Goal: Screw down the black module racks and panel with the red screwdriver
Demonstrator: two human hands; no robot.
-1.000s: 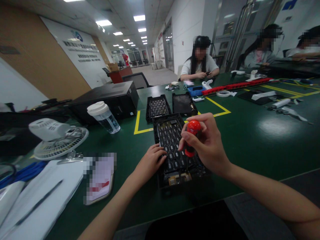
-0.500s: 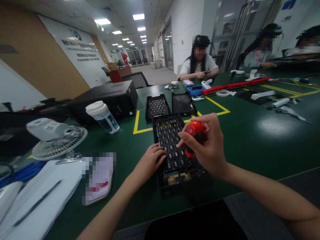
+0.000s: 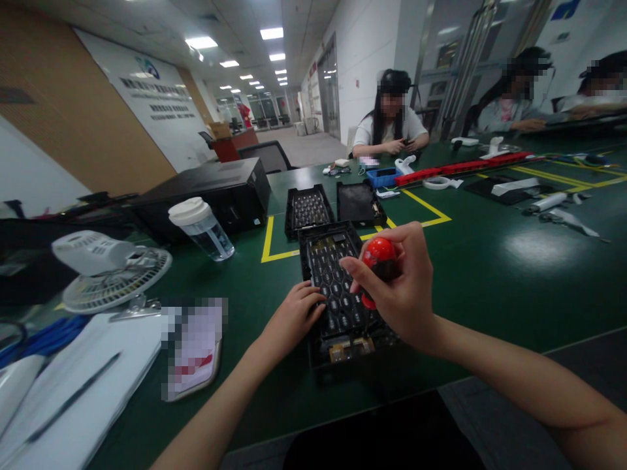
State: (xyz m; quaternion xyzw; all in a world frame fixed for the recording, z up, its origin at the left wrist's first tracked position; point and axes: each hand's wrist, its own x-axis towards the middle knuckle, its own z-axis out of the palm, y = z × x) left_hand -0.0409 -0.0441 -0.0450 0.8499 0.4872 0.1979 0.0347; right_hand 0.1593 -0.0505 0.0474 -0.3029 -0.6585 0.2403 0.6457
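My right hand (image 3: 409, 287) is wrapped around the red and black rounded handle of a screwdriver (image 3: 379, 251). Its shaft points down at the near right part of an open black case (image 3: 313, 358), though the tip is hard to make out. Rows of dark cells marked in white (image 3: 336, 274) fill the case, and a yellowish circuit board (image 3: 350, 349) lies at its near end. On the case's left edge rests my left hand (image 3: 296, 313), its fingers stretched over the rim and lying on top.
Behind the case lie a similar cell-filled case (image 3: 308, 210) and a black shell (image 3: 360, 203). Leftward are a lidded cup (image 3: 203, 232), a white fan (image 3: 112, 271), a phone (image 3: 196, 352) and papers (image 3: 98, 385). A red strip (image 3: 460, 168) crosses the back; a person (image 3: 389, 121) sits opposite.
My right hand and the screwdriver handle have shifted very slightly left, with the hand turned a little. My left hand and the case stay where they were.
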